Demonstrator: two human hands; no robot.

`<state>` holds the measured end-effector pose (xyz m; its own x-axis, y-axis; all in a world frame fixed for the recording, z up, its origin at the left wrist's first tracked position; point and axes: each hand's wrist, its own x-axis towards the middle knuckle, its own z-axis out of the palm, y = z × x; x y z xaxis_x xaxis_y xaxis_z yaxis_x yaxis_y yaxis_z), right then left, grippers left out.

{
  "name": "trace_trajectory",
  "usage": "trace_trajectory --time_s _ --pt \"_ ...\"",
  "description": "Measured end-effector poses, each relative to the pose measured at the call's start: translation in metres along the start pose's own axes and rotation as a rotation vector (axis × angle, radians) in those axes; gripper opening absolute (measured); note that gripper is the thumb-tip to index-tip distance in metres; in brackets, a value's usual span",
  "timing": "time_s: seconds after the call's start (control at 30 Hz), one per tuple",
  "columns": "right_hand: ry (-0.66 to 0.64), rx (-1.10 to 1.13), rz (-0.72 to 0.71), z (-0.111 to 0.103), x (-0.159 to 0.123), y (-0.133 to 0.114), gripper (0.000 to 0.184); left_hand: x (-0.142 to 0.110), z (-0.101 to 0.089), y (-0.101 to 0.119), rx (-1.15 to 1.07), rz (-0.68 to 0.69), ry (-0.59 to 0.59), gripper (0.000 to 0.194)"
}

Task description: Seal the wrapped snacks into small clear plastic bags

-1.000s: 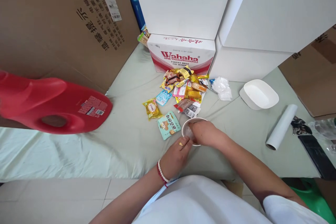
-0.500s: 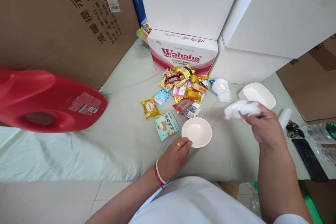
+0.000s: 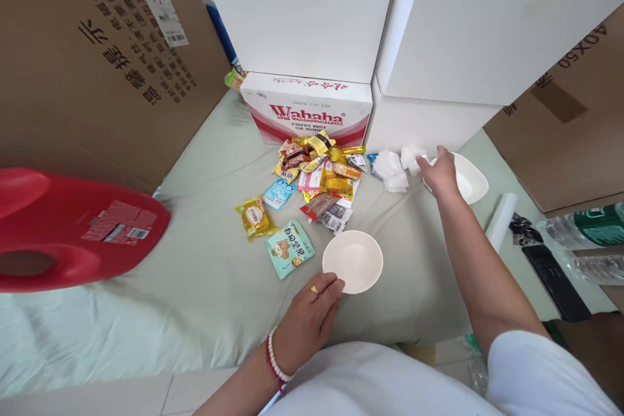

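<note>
A small white bowl [image 3: 353, 261] stands upright on the table, its near-left rim pinched by my left hand [image 3: 312, 312]. At the back right, my right hand [image 3: 441, 173] has its thumb and forefinger apart, close beside a crumpled white tissue [image 3: 412, 158]. Left of that tissue lies another crumpled white wad [image 3: 390, 170]. Behind my right hand is a white dish [image 3: 468, 179], partly covered by it. A teal snack packet [image 3: 291, 248] and a yellow-wrapped cake [image 3: 255, 216] lie left of the bowl.
A heap of wrapped snacks [image 3: 322, 172] lies before the Wahaba-style red and white water carton [image 3: 307, 107]. A red jug [image 3: 82, 231] lies at left. On the right are a white roll [image 3: 501, 221], a black phone-like object [image 3: 556, 283] and plastic bottles [image 3: 592, 227].
My right hand has moved forward and left, and the white tissue now lies near the wad at the back. My left hand stays on the bowl's rim. The view has shifted.
</note>
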<state>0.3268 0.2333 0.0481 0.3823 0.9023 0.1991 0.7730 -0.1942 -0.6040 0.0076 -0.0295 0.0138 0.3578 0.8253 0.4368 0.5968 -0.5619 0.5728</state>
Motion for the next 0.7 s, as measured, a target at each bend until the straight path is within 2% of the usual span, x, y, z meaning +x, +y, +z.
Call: trace_trajectory --time_s 0.07,0.1,0.17,0.23,0.3,0.37,0.47,0.53,0.6,0.67,0.7 --pt "0.019 0.100 -0.185 -0.029 -0.047 0.006 0.050 0.003 0.000 0.002 -0.046 -0.023 -0.002 0.031" --pt "-0.050 0.159 -0.290 -0.044 -0.075 0.009 0.040 0.005 0.001 0.003 -0.077 -0.037 -0.008 0.031" --pt "-0.377 0.261 -0.580 -0.071 -0.133 0.012 0.034 0.011 0.005 0.005 -0.155 -0.057 -0.031 0.031" --pt "-0.597 0.234 -0.753 -0.088 -0.183 0.015 0.047 0.017 0.011 0.011 -0.244 -0.056 -0.067 0.031" --pt "-0.647 0.161 -0.831 -0.098 -0.216 0.019 0.040 0.023 0.019 0.018 -0.313 -0.026 -0.087 0.033" --pt "-0.588 0.099 -0.820 -0.110 -0.227 0.030 0.028 0.028 0.024 0.024 -0.329 0.016 -0.075 0.038" --pt "-0.385 -0.019 -0.653 -0.143 -0.207 0.060 0.020 0.028 0.023 0.026 -0.266 0.009 -0.001 0.046" --pt "-0.178 -0.165 -0.476 -0.169 -0.168 0.084 0.018 0.021 0.016 0.019 -0.192 -0.067 0.068 0.038" --pt "0.004 -0.364 -0.283 -0.187 -0.111 0.102 0.023 0.008 0.006 0.006 -0.107 -0.154 0.132 0.027" --pt "0.069 -0.505 -0.124 -0.191 -0.041 0.110 0.032 -0.009 -0.003 -0.006 -0.026 -0.215 0.167 0.020" --pt "0.077 -0.542 -0.097 -0.187 -0.005 0.110 0.039 -0.017 -0.007 -0.012 0.016 -0.247 0.171 0.019"
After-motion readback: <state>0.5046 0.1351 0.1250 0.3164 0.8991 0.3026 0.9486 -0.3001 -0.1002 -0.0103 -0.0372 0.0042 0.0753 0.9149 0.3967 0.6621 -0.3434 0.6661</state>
